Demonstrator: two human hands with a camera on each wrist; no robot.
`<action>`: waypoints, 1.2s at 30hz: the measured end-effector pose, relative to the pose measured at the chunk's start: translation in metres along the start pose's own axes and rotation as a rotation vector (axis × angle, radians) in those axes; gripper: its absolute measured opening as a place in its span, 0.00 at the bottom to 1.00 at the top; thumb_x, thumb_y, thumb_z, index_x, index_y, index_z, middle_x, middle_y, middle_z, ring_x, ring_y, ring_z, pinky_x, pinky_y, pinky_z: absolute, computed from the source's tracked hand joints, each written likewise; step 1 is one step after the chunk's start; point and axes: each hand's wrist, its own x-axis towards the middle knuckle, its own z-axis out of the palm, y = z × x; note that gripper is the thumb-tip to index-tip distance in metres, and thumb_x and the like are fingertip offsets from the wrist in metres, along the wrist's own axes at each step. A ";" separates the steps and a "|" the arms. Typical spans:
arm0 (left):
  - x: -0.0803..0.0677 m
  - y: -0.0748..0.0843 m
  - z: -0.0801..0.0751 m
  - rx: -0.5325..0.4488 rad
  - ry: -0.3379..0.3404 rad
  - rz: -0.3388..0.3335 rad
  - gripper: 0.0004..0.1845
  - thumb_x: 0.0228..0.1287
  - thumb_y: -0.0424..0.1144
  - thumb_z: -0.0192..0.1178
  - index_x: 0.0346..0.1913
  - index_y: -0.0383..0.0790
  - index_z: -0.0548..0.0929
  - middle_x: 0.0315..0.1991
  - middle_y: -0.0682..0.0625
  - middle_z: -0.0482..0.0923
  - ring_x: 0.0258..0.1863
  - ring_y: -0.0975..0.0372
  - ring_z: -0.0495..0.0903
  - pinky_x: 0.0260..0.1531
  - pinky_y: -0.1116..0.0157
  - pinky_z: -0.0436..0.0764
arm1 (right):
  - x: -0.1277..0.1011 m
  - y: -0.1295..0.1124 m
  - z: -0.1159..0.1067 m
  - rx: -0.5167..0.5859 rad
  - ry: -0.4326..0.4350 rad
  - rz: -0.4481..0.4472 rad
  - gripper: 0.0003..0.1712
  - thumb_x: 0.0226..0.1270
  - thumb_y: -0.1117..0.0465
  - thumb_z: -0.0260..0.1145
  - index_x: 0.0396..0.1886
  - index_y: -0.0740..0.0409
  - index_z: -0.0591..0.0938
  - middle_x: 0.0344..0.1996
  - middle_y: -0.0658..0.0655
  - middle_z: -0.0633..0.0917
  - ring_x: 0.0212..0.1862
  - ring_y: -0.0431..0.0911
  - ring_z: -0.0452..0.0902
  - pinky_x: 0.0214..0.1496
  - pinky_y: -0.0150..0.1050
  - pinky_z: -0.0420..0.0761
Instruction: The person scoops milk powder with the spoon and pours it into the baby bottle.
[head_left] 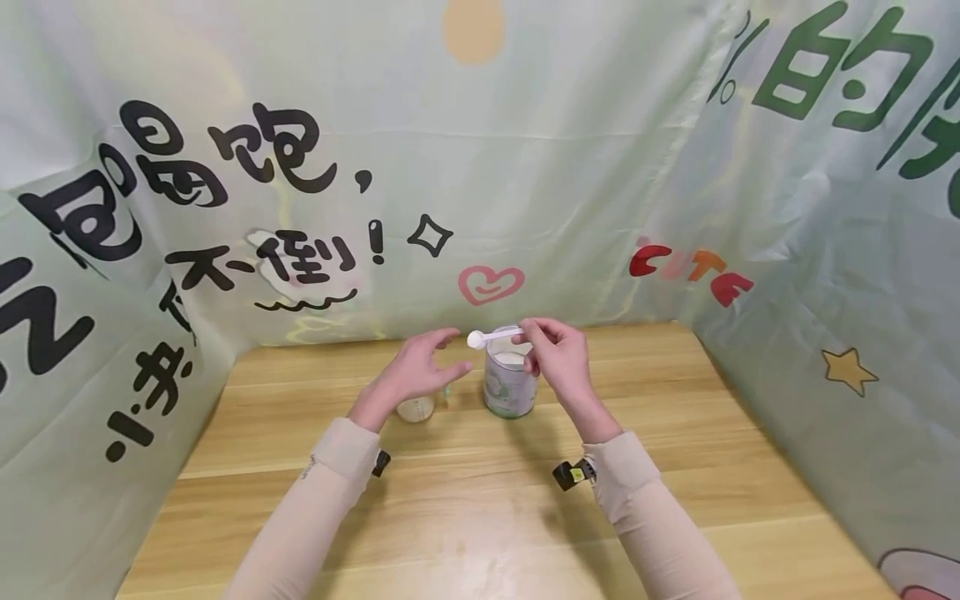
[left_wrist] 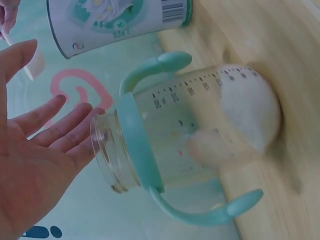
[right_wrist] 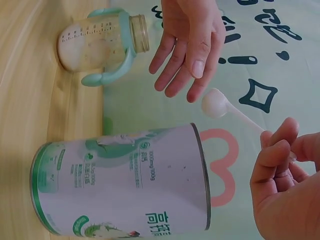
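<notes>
The right hand (head_left: 558, 354) pinches a white scoop (head_left: 491, 337) above the open formula tin (head_left: 511, 385) while the left hand (head_left: 420, 368), fingers spread, hovers over the baby bottle (head_left: 417, 407); tilting risks spilling powder onto the bench (head_left: 480, 500)

Baby bottle (head_left: 417, 407) and formula can (head_left: 511, 382) stand side by side on wooden table (head_left: 480, 508), bottle to the left. Left hand (head_left: 416, 369) above bottle; right hand (head_left: 558, 357) above can. Scoop (head_left: 491, 337) between hands, over can's left rim. Printed backdrop (head_left: 480, 167) behind.
</notes>
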 end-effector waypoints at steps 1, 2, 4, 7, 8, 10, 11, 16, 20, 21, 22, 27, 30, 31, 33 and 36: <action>-0.001 -0.001 -0.001 0.002 0.003 0.002 0.40 0.70 0.57 0.68 0.75 0.36 0.72 0.72 0.38 0.76 0.69 0.44 0.78 0.69 0.45 0.78 | 0.000 0.000 0.001 0.006 -0.002 -0.001 0.17 0.78 0.58 0.67 0.52 0.69 0.86 0.28 0.47 0.90 0.15 0.37 0.75 0.20 0.28 0.75; -0.002 -0.001 -0.001 0.005 0.006 0.004 0.40 0.70 0.56 0.68 0.75 0.35 0.72 0.71 0.38 0.77 0.69 0.44 0.78 0.69 0.45 0.78 | 0.000 0.000 0.002 0.008 -0.004 -0.002 0.17 0.78 0.58 0.66 0.51 0.69 0.86 0.28 0.47 0.90 0.15 0.37 0.75 0.20 0.28 0.75; -0.003 -0.003 -0.002 0.009 0.012 0.006 0.40 0.69 0.56 0.68 0.75 0.35 0.72 0.71 0.38 0.77 0.69 0.44 0.78 0.69 0.45 0.78 | -0.001 0.000 0.004 0.008 -0.004 -0.005 0.16 0.78 0.58 0.66 0.51 0.68 0.87 0.28 0.48 0.90 0.15 0.38 0.75 0.20 0.28 0.75; -0.004 -0.006 -0.004 0.017 0.017 0.004 0.40 0.69 0.56 0.69 0.75 0.35 0.72 0.71 0.37 0.77 0.69 0.44 0.78 0.69 0.45 0.78 | -0.001 -0.001 0.006 0.009 -0.005 -0.011 0.15 0.78 0.59 0.66 0.50 0.68 0.87 0.28 0.49 0.90 0.15 0.38 0.74 0.20 0.28 0.74; -0.005 -0.007 -0.004 0.017 0.019 0.000 0.40 0.69 0.56 0.69 0.75 0.35 0.73 0.71 0.38 0.77 0.69 0.44 0.78 0.69 0.45 0.78 | -0.002 -0.001 0.007 0.008 -0.005 -0.012 0.15 0.78 0.59 0.66 0.50 0.68 0.87 0.28 0.49 0.90 0.15 0.38 0.74 0.20 0.28 0.74; -0.006 -0.008 -0.005 0.017 0.019 -0.008 0.40 0.69 0.57 0.69 0.75 0.35 0.73 0.71 0.38 0.77 0.69 0.44 0.78 0.70 0.45 0.77 | -0.002 -0.001 0.008 0.005 -0.006 -0.011 0.14 0.78 0.59 0.66 0.50 0.68 0.87 0.29 0.51 0.90 0.15 0.38 0.74 0.20 0.28 0.74; -0.007 -0.009 -0.005 0.016 0.020 -0.009 0.40 0.69 0.57 0.69 0.75 0.35 0.73 0.71 0.37 0.77 0.69 0.44 0.78 0.70 0.45 0.77 | -0.002 -0.001 0.009 0.004 -0.008 -0.010 0.14 0.78 0.59 0.66 0.50 0.68 0.87 0.29 0.52 0.90 0.15 0.38 0.74 0.20 0.28 0.74; -0.011 -0.013 -0.007 0.009 0.018 -0.025 0.40 0.69 0.56 0.69 0.75 0.36 0.73 0.71 0.37 0.77 0.69 0.44 0.78 0.68 0.46 0.79 | -0.002 -0.002 0.014 -0.003 -0.024 -0.001 0.14 0.79 0.59 0.66 0.50 0.67 0.87 0.33 0.59 0.91 0.15 0.39 0.74 0.21 0.29 0.75; -0.015 -0.016 -0.009 0.004 0.015 -0.043 0.39 0.69 0.55 0.69 0.75 0.37 0.72 0.71 0.36 0.76 0.68 0.44 0.78 0.64 0.46 0.82 | -0.002 -0.001 0.018 -0.010 -0.040 0.001 0.16 0.79 0.58 0.65 0.51 0.68 0.87 0.35 0.63 0.91 0.15 0.38 0.75 0.22 0.29 0.76; -0.015 -0.017 -0.010 0.006 0.014 -0.046 0.39 0.69 0.55 0.69 0.75 0.37 0.72 0.71 0.36 0.76 0.68 0.44 0.78 0.64 0.46 0.82 | -0.002 -0.001 0.019 -0.013 -0.042 0.002 0.16 0.79 0.57 0.65 0.51 0.68 0.87 0.35 0.63 0.91 0.15 0.38 0.75 0.22 0.29 0.76; -0.016 -0.017 -0.010 0.006 0.014 -0.048 0.39 0.69 0.55 0.69 0.75 0.37 0.72 0.71 0.37 0.76 0.68 0.44 0.78 0.64 0.46 0.82 | -0.002 0.000 0.020 -0.013 -0.045 0.002 0.16 0.79 0.57 0.65 0.51 0.68 0.87 0.36 0.64 0.91 0.15 0.38 0.75 0.22 0.29 0.76; -0.020 -0.022 -0.013 0.020 0.022 -0.052 0.39 0.68 0.56 0.69 0.74 0.36 0.74 0.70 0.36 0.77 0.67 0.44 0.79 0.68 0.45 0.79 | -0.003 0.000 0.026 -0.004 -0.051 -0.009 0.14 0.79 0.57 0.66 0.48 0.65 0.87 0.37 0.68 0.91 0.15 0.39 0.74 0.21 0.29 0.75; -0.023 -0.025 -0.015 0.021 0.033 -0.055 0.39 0.68 0.55 0.70 0.73 0.35 0.74 0.69 0.36 0.78 0.67 0.43 0.79 0.68 0.44 0.78 | -0.002 0.002 0.029 0.005 -0.060 -0.018 0.13 0.78 0.58 0.66 0.47 0.65 0.88 0.35 0.65 0.91 0.14 0.38 0.74 0.20 0.29 0.75; -0.024 -0.026 -0.016 0.023 0.036 -0.056 0.39 0.67 0.55 0.71 0.73 0.34 0.75 0.69 0.35 0.78 0.67 0.43 0.80 0.68 0.44 0.79 | -0.002 0.003 0.030 0.007 -0.065 -0.018 0.13 0.78 0.58 0.66 0.47 0.65 0.88 0.33 0.62 0.91 0.14 0.38 0.74 0.20 0.29 0.75; -0.026 -0.029 -0.016 0.029 0.040 -0.060 0.39 0.67 0.55 0.71 0.72 0.34 0.75 0.68 0.35 0.79 0.66 0.43 0.80 0.68 0.44 0.79 | -0.002 0.004 0.033 0.014 -0.073 -0.018 0.13 0.78 0.59 0.66 0.47 0.65 0.88 0.30 0.56 0.91 0.14 0.38 0.74 0.20 0.29 0.74; -0.028 -0.033 -0.016 0.032 0.044 -0.077 0.39 0.66 0.55 0.71 0.72 0.35 0.75 0.68 0.36 0.80 0.66 0.44 0.80 0.67 0.45 0.79 | -0.002 0.006 0.037 0.024 -0.089 -0.016 0.13 0.79 0.60 0.66 0.48 0.66 0.87 0.28 0.51 0.91 0.14 0.38 0.73 0.20 0.28 0.74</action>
